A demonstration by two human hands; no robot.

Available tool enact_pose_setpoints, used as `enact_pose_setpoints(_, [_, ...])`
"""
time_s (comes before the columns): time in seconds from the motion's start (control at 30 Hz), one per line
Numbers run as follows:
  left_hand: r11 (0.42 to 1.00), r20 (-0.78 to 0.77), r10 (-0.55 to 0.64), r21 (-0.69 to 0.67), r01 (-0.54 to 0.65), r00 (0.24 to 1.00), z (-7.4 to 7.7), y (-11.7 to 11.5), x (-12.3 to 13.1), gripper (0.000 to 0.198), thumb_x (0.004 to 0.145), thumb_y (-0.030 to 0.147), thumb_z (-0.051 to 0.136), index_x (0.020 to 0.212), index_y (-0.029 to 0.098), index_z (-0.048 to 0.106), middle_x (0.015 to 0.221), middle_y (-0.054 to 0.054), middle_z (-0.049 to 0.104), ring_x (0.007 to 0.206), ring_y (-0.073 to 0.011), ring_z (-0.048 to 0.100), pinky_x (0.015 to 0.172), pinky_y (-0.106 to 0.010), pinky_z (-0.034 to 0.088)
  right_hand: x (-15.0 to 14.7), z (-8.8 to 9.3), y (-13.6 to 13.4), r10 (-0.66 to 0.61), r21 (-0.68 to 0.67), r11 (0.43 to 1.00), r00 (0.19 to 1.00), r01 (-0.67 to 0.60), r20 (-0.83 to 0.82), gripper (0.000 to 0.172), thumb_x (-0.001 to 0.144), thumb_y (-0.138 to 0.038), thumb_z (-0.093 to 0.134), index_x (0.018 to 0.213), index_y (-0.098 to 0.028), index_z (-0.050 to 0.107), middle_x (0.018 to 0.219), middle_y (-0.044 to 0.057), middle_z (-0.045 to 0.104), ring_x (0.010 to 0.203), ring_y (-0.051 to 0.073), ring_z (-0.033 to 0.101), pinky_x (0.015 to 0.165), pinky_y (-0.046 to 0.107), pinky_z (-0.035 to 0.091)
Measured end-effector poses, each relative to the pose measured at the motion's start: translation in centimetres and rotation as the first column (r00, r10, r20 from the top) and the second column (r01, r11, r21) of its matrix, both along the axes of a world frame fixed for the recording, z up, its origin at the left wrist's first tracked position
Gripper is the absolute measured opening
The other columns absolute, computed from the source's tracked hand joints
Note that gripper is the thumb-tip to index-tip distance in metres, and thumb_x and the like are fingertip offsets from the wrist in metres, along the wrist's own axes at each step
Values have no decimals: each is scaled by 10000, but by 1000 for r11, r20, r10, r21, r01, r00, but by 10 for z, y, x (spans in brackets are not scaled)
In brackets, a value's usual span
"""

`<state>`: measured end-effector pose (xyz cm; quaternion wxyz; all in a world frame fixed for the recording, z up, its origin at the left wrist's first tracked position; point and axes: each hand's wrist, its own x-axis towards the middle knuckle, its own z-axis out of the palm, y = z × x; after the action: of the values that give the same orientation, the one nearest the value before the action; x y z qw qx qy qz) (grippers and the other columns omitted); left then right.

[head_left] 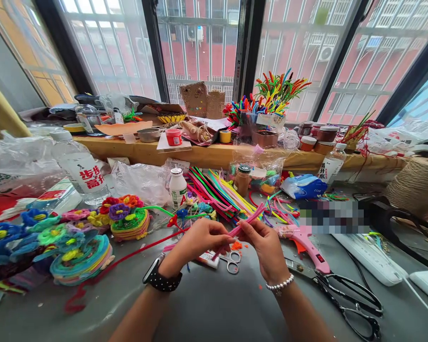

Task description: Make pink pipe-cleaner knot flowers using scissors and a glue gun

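Left hand point(207, 240), right hand point(266, 244) closed around pink pipe cleaners point(254, 216), left of glue gun point(311, 243); slack pinch could scatter them.

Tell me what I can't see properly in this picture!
All in the head view:
- Pink fuzzy wires: the fingers cover part of them, so I can't count them.
- Watch: its face is tilted away, so the time can't be read.
- Whatever is behind the blurry squares: they hide it.
- Twine roll: the right edge cuts it off.
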<state>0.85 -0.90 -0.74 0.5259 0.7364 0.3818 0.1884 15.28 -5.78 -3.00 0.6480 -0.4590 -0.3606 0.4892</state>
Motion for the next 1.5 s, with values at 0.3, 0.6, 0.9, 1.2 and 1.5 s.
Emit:
enact_pose_setpoints(0.3, [969,243,242,-110,-221,939,5,7,3,195,711,336,476,661,149,469,586,3,602,460,-90,529,454,-198,393,10,-1,4,-101,-33,995,990,98,-94,194,587,-317,670,647,-139,623,550,-21,620,514,102,562,538,218,461])
enact_pose_setpoints(0.6, [983,151,183,0,-185,971,9,3,4,217,675,349,536,663,136,499,575,34,524,466,-58,422,452,-173,341,10,2,5,-165,-26,986,949,164,-269,154,569,-258,696,651,-151,621,572,-39,638,507,82,573,536,190,487])
enact_pose_setpoints(0.9, [987,83,157,1,-158,984,14,2,2,217,640,342,578,589,132,564,547,24,550,532,-87,478,515,-187,345,15,0,5,-73,31,995,921,92,-382,172,642,-315,634,673,-146,641,671,8,672,644,112,607,622,211,497])
enact_pose_setpoints(1.2, [970,200,232,-120,-212,952,24,-5,2,228,573,309,641,722,138,615,591,19,558,508,-73,439,459,-178,304,21,-4,10,-194,-26,979,877,203,-440,132,595,-251,676,677,-152,644,662,-11,669,638,92,607,618,181,499])
enact_pose_setpoints(1.5, [924,274,382,-82,-375,882,14,1,2,219,571,315,655,681,126,667,556,5,563,508,-71,397,478,-190,291,21,1,8,-32,50,996,822,74,-568,95,625,-227,663,698,-182,622,679,-21,668,671,94,611,697,242,497])
